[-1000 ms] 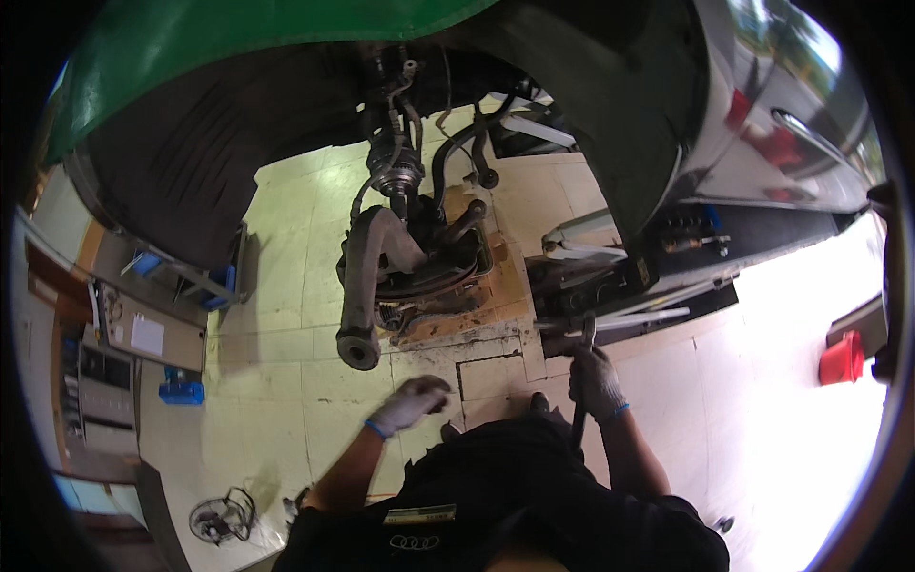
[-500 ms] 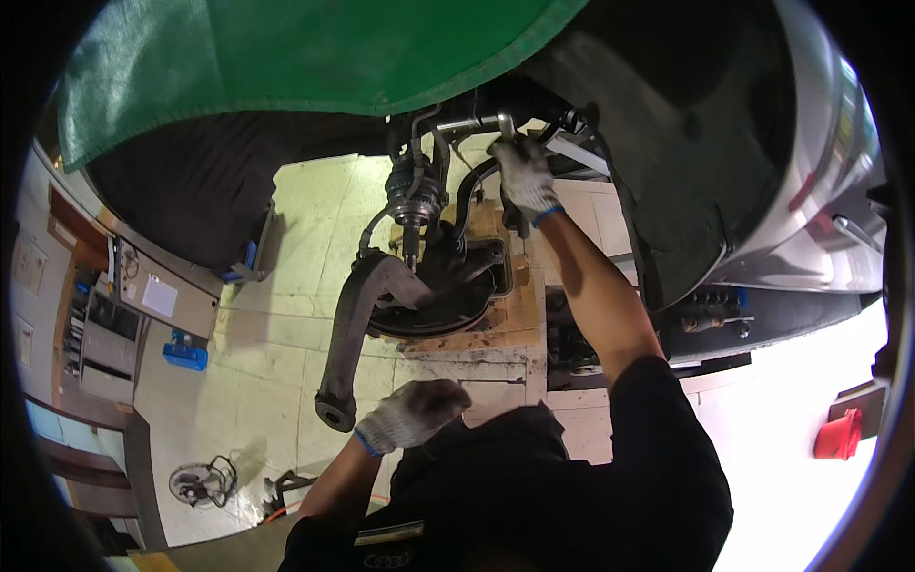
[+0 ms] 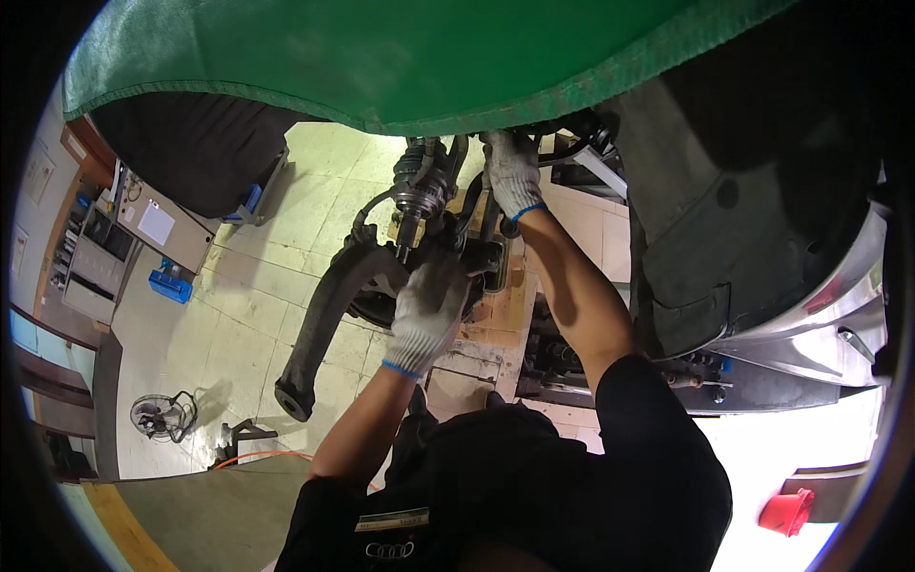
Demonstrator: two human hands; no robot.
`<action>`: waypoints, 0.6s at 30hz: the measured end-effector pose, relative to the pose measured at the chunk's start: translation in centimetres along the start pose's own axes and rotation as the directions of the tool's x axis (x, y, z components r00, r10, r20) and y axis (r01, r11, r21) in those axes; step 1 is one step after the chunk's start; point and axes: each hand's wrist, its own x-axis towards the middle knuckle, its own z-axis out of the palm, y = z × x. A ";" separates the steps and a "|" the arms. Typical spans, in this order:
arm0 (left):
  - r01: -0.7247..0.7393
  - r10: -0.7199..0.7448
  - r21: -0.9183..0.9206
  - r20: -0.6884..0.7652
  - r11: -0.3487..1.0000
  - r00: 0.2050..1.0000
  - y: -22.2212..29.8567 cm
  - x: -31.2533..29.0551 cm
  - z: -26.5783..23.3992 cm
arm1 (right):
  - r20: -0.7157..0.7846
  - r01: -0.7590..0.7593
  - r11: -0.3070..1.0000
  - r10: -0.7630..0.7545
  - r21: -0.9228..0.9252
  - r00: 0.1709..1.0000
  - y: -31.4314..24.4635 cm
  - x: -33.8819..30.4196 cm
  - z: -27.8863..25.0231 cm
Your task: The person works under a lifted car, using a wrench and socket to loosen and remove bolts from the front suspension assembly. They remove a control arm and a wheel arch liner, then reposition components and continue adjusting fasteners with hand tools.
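Green, smooth sheeting with a stitched, curving hem makes up the cover (image 3: 381,57) across the top of the frame. Below it, left of centre, lies the dark metal arm (image 3: 334,310), its long axis slanting from the middle of the frame down to the lower left, where it ends in a rounded boss (image 3: 294,400) with a hole. It is thick, gently bowed and dull, with a rough-looking surface. Above its inner end stands the axle joint (image 3: 422,186), ribbed and stepped, its long axis nearly upright, the slim bright shaft (image 3: 408,232) pointing down.

The left hand (image 3: 431,300), in pale, smudged knit with a blue cuff edge, lies at the arm's inner end, fingers pointing up the frame; whether its grip is clamped cannot be told. The right hand (image 3: 513,173), gloved alike, reaches to the cover's hem at upper centre; its fingertips are hidden, so its grip cannot be told either. Pale square tiles pave the floor (image 3: 276,267), and a brown board (image 3: 496,319) lies under the metal parts.
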 end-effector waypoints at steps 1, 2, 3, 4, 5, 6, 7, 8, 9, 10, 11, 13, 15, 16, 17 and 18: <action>0.045 -0.044 0.075 -0.015 0.996 0.999 0.2 1.2 0.5 | 0.016 0.074 0.997 -0.074 0.011 0.997 0.8 0.9 0.3; 0.142 -0.141 0.216 -0.021 0.966 0.990 0.2 2.2 1.1 | 0.001 0.097 0.995 -0.097 0.007 0.995 1.7 1.4 0.4; 0.184 -0.163 0.347 -0.090 0.920 0.983 0.0 3.4 1.8 | -0.015 0.119 0.993 -0.119 0.001 0.993 2.2 1.8 0.6; 0.184 -0.189 0.371 -0.022 0.910 0.982 -0.5 5.0 2.4 | -0.060 0.090 0.996 -0.091 -0.018 0.994 2.6 2.0 0.8; 0.131 -0.142 0.393 -0.001 0.910 0.990 -1.2 6.7 3.1 | -0.112 0.113 0.993 -0.117 -0.044 0.987 2.8 2.1 0.9; 0.086 -0.099 0.397 0.014 0.914 0.995 -2.1 8.3 3.9 | -0.164 0.132 0.989 -0.142 -0.072 0.976 2.8 2.1 0.9; 0.150 -0.162 0.293 0.020 0.944 0.987 -2.9 9.7 4.9 | -0.219 0.197 0.974 -0.218 -0.113 0.951 2.6 1.9 1.0; 0.220 -0.228 0.166 0.026 0.961 0.973 -3.5 11.0 5.8 | -0.219 0.204 0.963 -0.241 -0.178 0.945 2.2 1.8 1.0; 0.289 -0.291 0.037 0.042 0.957 0.956 -3.8 12.0 6.6 | -0.281 0.283 0.938 -0.331 -0.198 0.901 1.8 1.4 0.9; 0.349 -0.343 -0.061 0.099 0.935 0.934 -4.0 12.6 7.2 | -0.288 0.307 0.921 -0.369 -0.241 0.883 1.2 1.1 0.7; 0.414 -0.392 -0.151 0.155 0.898 0.907 -4.0 13.2 7.7 | -0.296 0.280 0.922 -0.356 -0.268 0.887 0.7 0.8 0.5; 0.533 -0.444 -0.240 0.338 0.811 0.829 -3.3 14.1 8.1 | -0.158 0.220 0.901 -0.296 -0.374 0.942 -0.4 0.3 -0.2; 0.425 -0.353 -0.301 0.264 0.854 0.898 -2.7 14.5 8.4 | -0.065 0.229 0.804 -0.314 -0.548 0.947 -1.4 -0.1 -0.8; 0.326 -0.258 -0.304 0.243 0.895 0.935 -2.7 14.9 8.5 | -0.001 0.277 0.675 -0.381 -0.684 0.925 -1.8 -0.5 -0.9; 0.309 -0.252 -0.257 0.232 0.916 0.940 -3.0 15.1 8.6 | 0.060 0.249 0.667 -0.292 -0.703 0.954 -2.3 -0.5 -1.2; 0.407 -0.371 -0.155 0.219 0.900 0.903 -3.6 15.4 8.8 | 0.076 0.202 0.747 -0.199 -0.634 0.977 -2.9 -0.5 -1.4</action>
